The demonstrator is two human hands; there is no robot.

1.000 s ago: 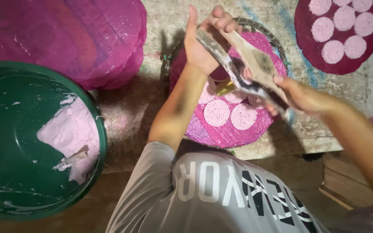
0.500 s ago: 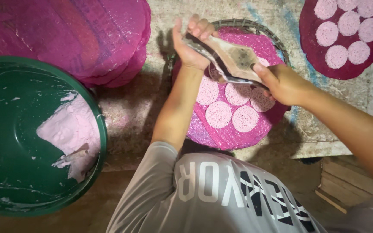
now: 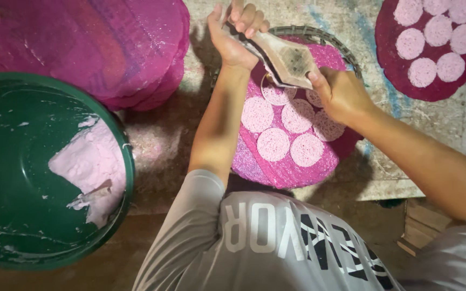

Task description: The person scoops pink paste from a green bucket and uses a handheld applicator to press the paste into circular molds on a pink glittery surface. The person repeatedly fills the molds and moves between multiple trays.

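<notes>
**Laying pale rounds on the magenta sheet**

We take the magenta sheet in the round woven tray as our landmark. Far left of it sits the green basin, smooth-walled, smeared with pale pink paste. Up and left of the sheet lies a stack of magenta sheets, coarse and grainy. Over the sheet's far edge our left hand curls shut on one end of a flat, paste-crusted press; our right hand pinches the other end. To do this well, we judge, we keep the press level and drop each round just beside its neighbour. The pink discs look thin and pitted. Right of the sheet lies a dark red sheet, filled
</notes>
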